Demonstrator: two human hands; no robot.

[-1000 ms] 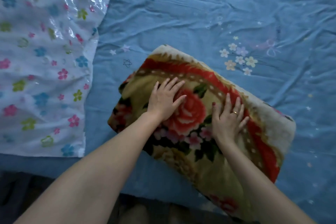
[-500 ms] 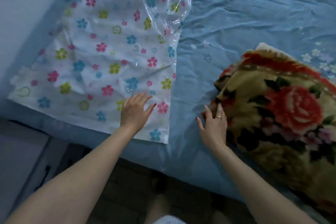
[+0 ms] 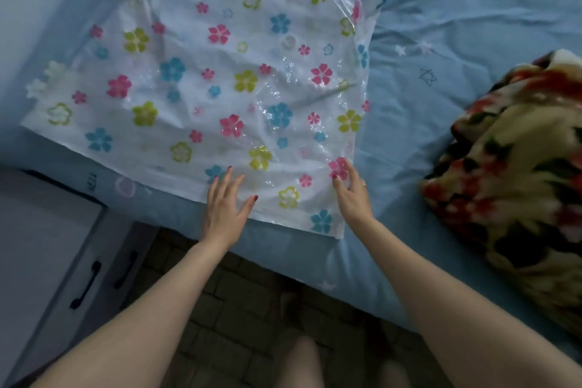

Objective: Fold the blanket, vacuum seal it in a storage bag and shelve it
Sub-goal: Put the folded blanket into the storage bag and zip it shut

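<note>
A: Both hands off the blanket since a second ago. Left hand (image 3: 225, 203): fingers spread, over the near edge of the storage bag (image 3: 220, 72). Right hand (image 3: 349, 189): fingers loosely bent at the bag's near right corner; touching or hovering, cannot tell.

B: Blanket (image 3: 510, 179)?

A: Folded, on the bed (image 3: 441, 9), well right of the right hand. Remaining: bagging, sealing, shelving.

B: Surroundings?

A: Cabinet (image 3: 63, 246) left of the left hand. Bag lies flat, unopened; nothing between bag and blanket.
</note>
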